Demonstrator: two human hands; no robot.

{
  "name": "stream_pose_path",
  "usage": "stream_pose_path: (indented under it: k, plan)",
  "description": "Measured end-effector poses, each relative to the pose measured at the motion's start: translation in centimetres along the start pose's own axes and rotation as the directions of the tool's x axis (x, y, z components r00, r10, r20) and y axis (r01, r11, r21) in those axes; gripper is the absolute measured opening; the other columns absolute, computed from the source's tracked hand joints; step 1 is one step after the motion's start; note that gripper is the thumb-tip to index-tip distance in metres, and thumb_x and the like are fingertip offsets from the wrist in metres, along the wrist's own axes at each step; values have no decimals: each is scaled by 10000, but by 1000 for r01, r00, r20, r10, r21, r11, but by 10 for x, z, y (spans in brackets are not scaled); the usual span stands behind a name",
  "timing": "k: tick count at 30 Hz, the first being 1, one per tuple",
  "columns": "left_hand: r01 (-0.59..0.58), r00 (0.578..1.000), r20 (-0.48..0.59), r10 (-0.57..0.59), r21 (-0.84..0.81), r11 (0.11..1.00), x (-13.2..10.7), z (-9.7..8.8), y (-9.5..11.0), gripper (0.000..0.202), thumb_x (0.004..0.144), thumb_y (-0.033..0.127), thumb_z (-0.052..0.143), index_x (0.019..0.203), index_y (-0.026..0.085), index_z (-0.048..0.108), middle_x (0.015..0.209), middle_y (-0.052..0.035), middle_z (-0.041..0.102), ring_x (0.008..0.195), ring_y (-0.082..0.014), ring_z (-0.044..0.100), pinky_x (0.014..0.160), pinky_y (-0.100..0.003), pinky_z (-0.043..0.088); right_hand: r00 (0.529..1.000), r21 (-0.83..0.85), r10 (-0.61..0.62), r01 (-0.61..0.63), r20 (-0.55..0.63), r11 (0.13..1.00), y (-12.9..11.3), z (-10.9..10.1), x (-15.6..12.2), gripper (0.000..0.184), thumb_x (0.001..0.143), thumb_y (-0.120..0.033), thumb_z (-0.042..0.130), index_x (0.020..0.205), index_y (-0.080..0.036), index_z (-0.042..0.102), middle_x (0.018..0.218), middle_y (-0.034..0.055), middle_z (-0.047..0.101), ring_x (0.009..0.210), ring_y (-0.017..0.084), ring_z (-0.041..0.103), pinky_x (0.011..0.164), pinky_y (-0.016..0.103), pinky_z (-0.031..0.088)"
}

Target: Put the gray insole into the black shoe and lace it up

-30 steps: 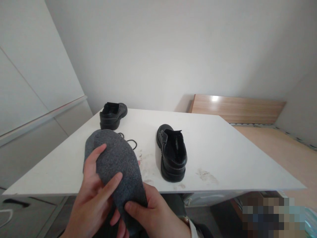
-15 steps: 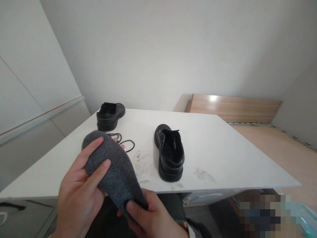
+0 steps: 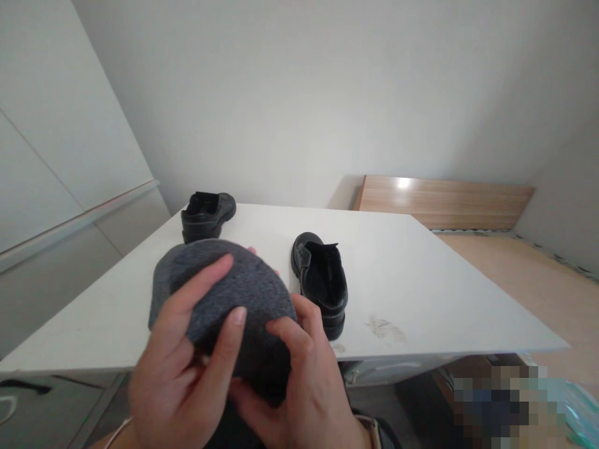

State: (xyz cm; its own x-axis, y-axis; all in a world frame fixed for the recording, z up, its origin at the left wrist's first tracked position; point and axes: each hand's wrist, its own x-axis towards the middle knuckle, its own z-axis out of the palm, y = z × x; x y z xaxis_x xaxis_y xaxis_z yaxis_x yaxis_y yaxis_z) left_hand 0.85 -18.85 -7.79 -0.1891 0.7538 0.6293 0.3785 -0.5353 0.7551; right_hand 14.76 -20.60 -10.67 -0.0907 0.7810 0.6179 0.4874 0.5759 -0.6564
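Observation:
Both my hands hold a grey felt insole (image 3: 243,287) in front of me, above the near edge of the white table (image 3: 421,280). My left hand (image 3: 182,368) grips its left side, thumb and forefinger lying on top. My right hand (image 3: 304,380) grips its near right end, fingers curled over the felt. One black shoe (image 3: 322,280) stands on the table just right of the insole, heel toward me. A second black shoe (image 3: 206,215) sits at the far left of the table.
Smudges of dirt (image 3: 386,329) mark the table near its front edge. A white cabinet (image 3: 60,187) stands to the left. A wooden board (image 3: 444,202) and wooden floor lie behind and to the right.
The insole has risen and turned more crosswise, now hiding the black laces on the table. My right hand has moved up over its near end.

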Motion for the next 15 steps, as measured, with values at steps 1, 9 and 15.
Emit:
stream_pose_path:
  k: [1, 9, 15]
  plan:
    - [-39, 997, 68, 40, -16, 999, 1, 2, 1, 537, 902, 232, 673, 1413, 333, 541, 1429, -10, 587, 1310, -285, 569, 1201, -499, 405, 1000, -5, 4, -4, 2, 1000, 1, -1, 1, 496, 800, -235, 711, 1234, -289, 476, 1309, 108, 537, 1137, 280, 599, 870, 395, 537]
    - [-58, 948, 218, 232, -597, 800, 61, 50, -14, 361, 1045, 382, 443, 1401, 334, 409, 1451, -77, 526, 1284, -259, 584, 993, -424, 559, 984, 23, 152, -150, -93, 988, 17, -30, 4, 168, 960, -166, 443, 1098, -240, 504, 974, 34, 606, 923, 174, 616, 797, 294, 483]
    - [-127, 685, 671, 284, -274, 953, 92, 105, -47, 331, 846, 248, 640, 1153, 171, 543, 1199, -125, 627, 1159, -298, 596, 1037, -473, 495, 957, -56, 206, -222, -204, 974, 29, -38, 5, 138, 1003, -235, 400, 1063, -225, 524, 908, 28, 600, 827, 165, 573, 720, 276, 435]
